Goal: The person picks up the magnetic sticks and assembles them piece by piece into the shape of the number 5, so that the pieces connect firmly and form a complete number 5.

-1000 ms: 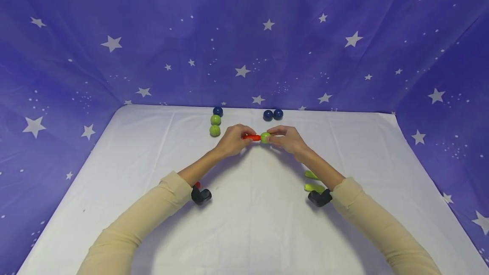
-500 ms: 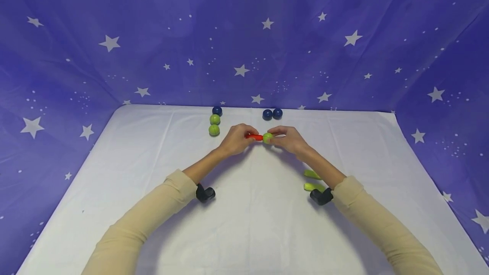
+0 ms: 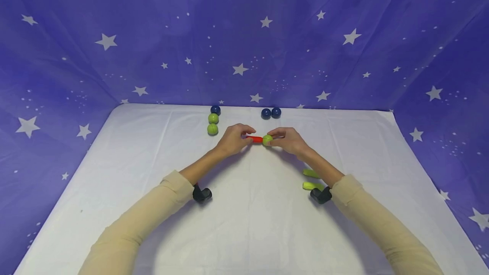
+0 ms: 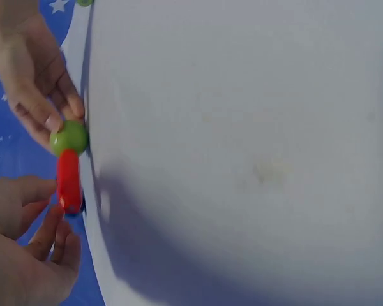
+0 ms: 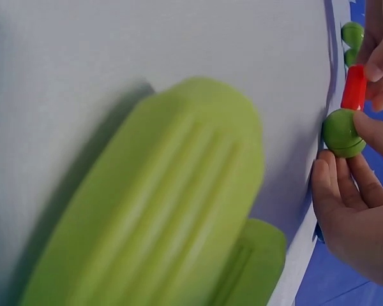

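Observation:
In the head view my left hand [image 3: 233, 140] is at the far middle of the table, thumb and index finger at the outer end of a short red rod [image 3: 256, 139]. The rod's other end meets a green ball [image 3: 268, 140], which my right hand [image 3: 289, 141] pinches between thumb and fingers. In the left wrist view the red rod [image 4: 68, 182] lines up with the green ball [image 4: 69, 138]. The right wrist view shows my right thumb on the ball [image 5: 343, 132]. Rod and ball are held just above the cloth.
A blue ball [image 3: 215, 110] and two green balls [image 3: 212, 129] form a row at the back left. Two more blue balls [image 3: 271, 113] sit at the back. Two ribbed green rods [image 3: 312, 186] lie beneath my right forearm. A starry blue curtain [image 3: 244, 46] encloses the white table [image 3: 248, 207].
The joined rod and ball have shifted slightly right and then a little nearer. My left index finger has lifted somewhat from the rod. The right hand keeps its hold on the ball.

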The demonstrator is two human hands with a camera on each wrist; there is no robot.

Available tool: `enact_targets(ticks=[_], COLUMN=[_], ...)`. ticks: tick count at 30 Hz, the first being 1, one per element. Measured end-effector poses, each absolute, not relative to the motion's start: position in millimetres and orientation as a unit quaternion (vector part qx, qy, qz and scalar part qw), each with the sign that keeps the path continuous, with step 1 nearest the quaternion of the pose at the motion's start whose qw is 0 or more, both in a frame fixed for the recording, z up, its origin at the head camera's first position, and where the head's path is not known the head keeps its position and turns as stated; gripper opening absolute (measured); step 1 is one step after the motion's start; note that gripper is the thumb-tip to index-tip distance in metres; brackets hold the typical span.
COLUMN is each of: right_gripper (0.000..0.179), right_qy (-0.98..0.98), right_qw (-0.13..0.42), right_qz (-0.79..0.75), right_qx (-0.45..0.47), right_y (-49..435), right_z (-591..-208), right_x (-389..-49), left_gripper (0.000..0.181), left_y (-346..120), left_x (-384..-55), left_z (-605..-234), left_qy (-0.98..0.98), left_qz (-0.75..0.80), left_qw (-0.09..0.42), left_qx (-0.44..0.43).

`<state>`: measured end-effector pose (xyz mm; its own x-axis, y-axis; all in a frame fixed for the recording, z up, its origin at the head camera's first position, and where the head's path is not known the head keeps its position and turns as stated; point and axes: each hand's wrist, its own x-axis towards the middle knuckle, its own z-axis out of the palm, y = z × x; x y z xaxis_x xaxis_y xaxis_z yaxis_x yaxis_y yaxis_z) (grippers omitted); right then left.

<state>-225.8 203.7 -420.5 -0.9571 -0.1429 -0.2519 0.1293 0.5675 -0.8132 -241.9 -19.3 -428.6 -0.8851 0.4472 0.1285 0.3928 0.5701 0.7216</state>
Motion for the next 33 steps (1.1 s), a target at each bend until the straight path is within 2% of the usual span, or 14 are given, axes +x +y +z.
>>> enact_targets(ticks=[14,25,33], right_gripper=[0.042,0.043,0.042], right_qy=[0.880,0.881,0.879], right_qw=[0.161,0.164,0.167], right_qz=[-0.447,-0.444,-0.446], right_qx=[-0.004,-0.009,-0.007], right_y=[208,210,206], right_z=[-421,-423,-423], right_x=[-229,-229,-230], left_gripper=[0.035,0.042,0.036], left_y=[-95,-121,-118], left_x=[-243,-247,-248], left_z=[-419,-434,-438], left_qy=[0.887,0.900,0.898], left_qz=[0.444,0.428,0.430], left_qw=[-0.054,0.001,-0.006], left_qx=[0.114,0.083,0.090])
